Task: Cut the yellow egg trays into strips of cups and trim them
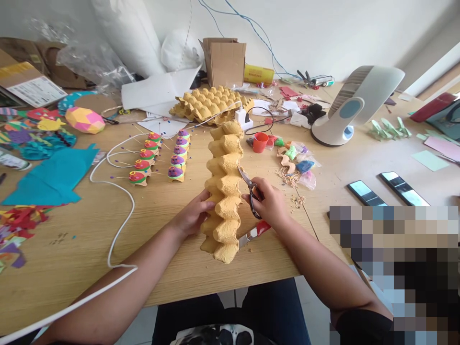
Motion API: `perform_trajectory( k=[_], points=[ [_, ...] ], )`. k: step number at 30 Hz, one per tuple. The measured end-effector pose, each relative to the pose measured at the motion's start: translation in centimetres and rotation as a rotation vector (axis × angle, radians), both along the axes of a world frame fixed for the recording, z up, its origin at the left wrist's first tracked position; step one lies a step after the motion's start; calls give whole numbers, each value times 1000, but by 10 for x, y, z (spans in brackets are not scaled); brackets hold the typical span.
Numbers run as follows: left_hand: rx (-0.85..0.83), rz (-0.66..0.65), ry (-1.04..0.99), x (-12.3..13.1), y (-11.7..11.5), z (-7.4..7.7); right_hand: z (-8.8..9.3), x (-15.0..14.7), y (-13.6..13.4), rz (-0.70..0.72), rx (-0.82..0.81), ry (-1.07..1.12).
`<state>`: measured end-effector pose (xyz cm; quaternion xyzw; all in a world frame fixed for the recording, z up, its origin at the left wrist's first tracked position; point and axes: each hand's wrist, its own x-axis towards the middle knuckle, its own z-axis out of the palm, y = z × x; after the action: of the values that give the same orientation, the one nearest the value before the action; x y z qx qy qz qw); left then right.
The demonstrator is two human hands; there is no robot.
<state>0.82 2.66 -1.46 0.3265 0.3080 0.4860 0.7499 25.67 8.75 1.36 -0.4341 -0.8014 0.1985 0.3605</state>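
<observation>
A long yellow egg carton strip [228, 196] is held upright over the table in front of me. My left hand [196, 211] grips its left side, the thumb on the front and the other fingers partly hidden behind it. In my right hand [268, 201] are black-handled scissors [247, 184], their blades at the strip's right edge around mid-height. Below that hand a utility knife [256, 232] with a red part lies on the table, partly covered by the strip. Two painted egg carton rows, one red and green [146, 154], one purple [178, 155], stand farther left with pins stuck in them.
Yellow egg trays [212, 103] lie at the back. A white cable [129, 196] crosses the left side near my left arm. To the right are a red cup [260, 142], clay bits [305, 166], a white fan [354, 108] and two phones [404, 188]. Blue paper [53, 175] lies left.
</observation>
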Motion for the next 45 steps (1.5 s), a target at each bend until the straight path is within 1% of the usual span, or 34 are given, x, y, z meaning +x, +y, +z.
perform_trajectory(
  k=[6,15,19,24,26,27,30,31,32,33,35,37,39,41,43,45],
  points=[
    [-3,-8,-10,0,0,1,-1,0,1,-10,-31,12],
    [3,3,-29,-2,2,-5,-1,0,2,-16,-76,33],
    [-2,11,-24,-2,2,-4,-2,0,1,5,-147,115],
    [18,13,-32,-1,0,3,1,-1,1,-12,-220,276],
    [21,17,-27,-1,-1,5,3,-2,1,53,-304,375],
    [22,19,-26,-1,-1,6,5,-3,0,113,-395,443],
    [20,21,-33,-1,-1,7,7,-5,0,301,-747,619],
    [18,24,-38,-1,-1,8,7,-6,0,338,-826,647],
    [15,28,-41,-2,0,8,8,-6,1,357,-868,663],
    [12,33,-42,-1,0,8,7,-6,1,358,-872,667],
    [8,44,-38,-1,0,8,7,-6,1,331,-817,641],
    [9,47,-34,0,0,8,7,-6,1,287,-714,562],
    [21,46,-31,1,-1,8,7,-6,-1,243,-579,461],
    [29,35,-30,2,-1,7,7,-7,-3,231,-493,407],
    [28,22,-28,2,-1,6,7,-8,-6,254,-489,410],
    [28,11,-25,3,-2,5,6,-10,-8,290,-533,439]
  ],
)
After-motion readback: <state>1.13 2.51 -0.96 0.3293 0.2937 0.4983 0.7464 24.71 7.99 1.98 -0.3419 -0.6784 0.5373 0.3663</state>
